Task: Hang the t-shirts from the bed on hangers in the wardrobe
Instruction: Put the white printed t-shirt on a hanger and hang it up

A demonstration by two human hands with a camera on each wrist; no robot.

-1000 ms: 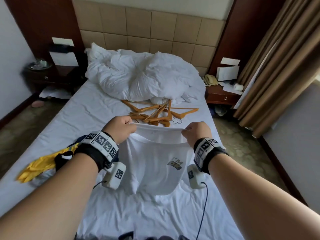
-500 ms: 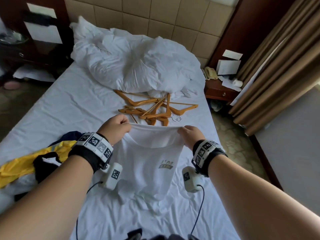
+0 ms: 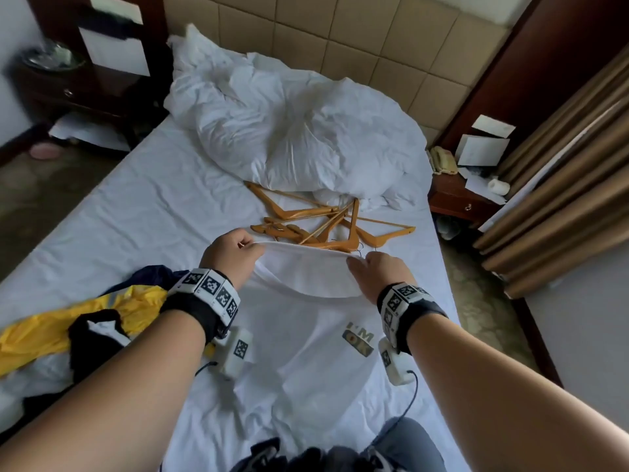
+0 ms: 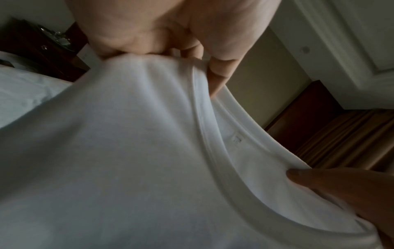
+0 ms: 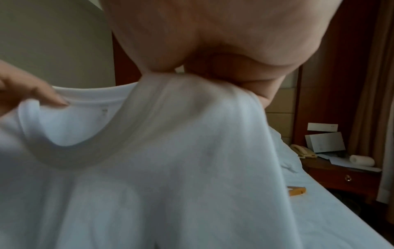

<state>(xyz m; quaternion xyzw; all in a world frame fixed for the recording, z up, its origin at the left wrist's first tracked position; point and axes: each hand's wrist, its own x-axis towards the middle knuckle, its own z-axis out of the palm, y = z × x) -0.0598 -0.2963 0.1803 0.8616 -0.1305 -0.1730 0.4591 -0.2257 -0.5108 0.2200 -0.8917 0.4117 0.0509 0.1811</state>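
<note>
White t-shirt [image 3: 306, 338], printed "I'M OK" at centre right; we pinch its neckline with left hand [image 3: 235, 257] and right hand [image 3: 377, 274]. Inner label seems unreadable.

Both forearms extended forward, left hand [image 3: 235, 253] and right hand [image 3: 381, 274] fisted, knuckles up, level, apart

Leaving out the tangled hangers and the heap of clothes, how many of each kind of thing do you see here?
Hands: 2, left hand and right hand
White T-shirt, held by both: 1
Bedside tables: 2, curtain-side table and opposite-side table
Telephone: 1
Total: 6
</note>
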